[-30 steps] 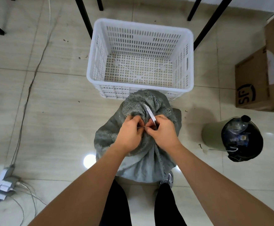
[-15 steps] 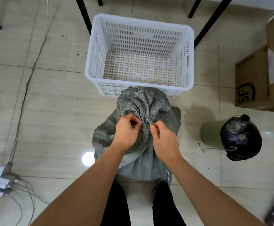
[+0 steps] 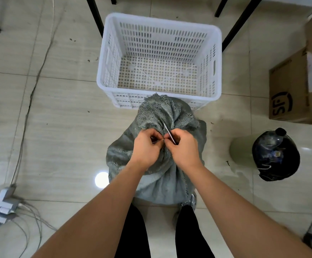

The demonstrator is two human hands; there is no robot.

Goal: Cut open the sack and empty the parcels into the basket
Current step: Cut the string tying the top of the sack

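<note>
Still early stage. Sack (image 3: 157, 164) upright on floor, neck bunched and tied, touching near wall of basket (image 3: 103, 71). Left hand (image 3: 145, 146) pinches tie at neck; right hand (image 3: 184, 146) grips thin blade (image 3: 169, 134) against it. Basket holds no parcels. Left, by my judgement: finish cut, open mouth, tip contents in.

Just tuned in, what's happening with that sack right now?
A person stands over a grey sack on the floor, working at its bunched, still closed neck. The left hand pinches the neck, and the right hand holds a thin blade against it. The white basket just beyond the sack has no parcels in it yet.
</note>
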